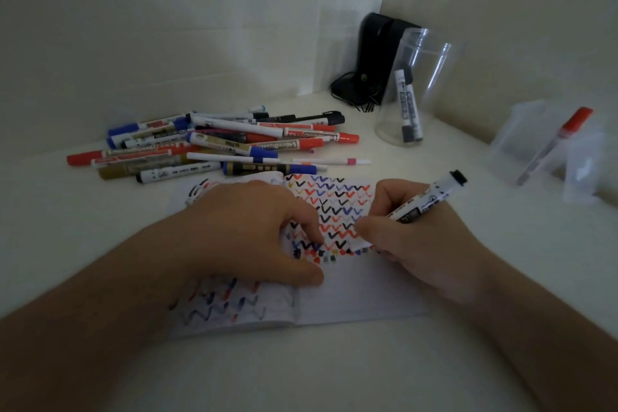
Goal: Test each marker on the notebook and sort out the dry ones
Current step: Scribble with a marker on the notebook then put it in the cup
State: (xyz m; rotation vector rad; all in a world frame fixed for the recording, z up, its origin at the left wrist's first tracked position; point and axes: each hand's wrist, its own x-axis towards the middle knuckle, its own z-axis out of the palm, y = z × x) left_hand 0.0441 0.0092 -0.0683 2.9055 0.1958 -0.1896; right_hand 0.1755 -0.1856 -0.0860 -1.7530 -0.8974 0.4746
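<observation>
On the open notebook (334,294), full of little coloured tick marks, the right hand (411,244) holds a black-capped marker (424,202) tight, tip down on the page. The left hand (254,231) lies flat on the notebook, holding nothing. Behind the notebook sits a pile of markers (217,144). Behind the notebook to the right stands a clear jar (424,57) with one marker inside.
</observation>
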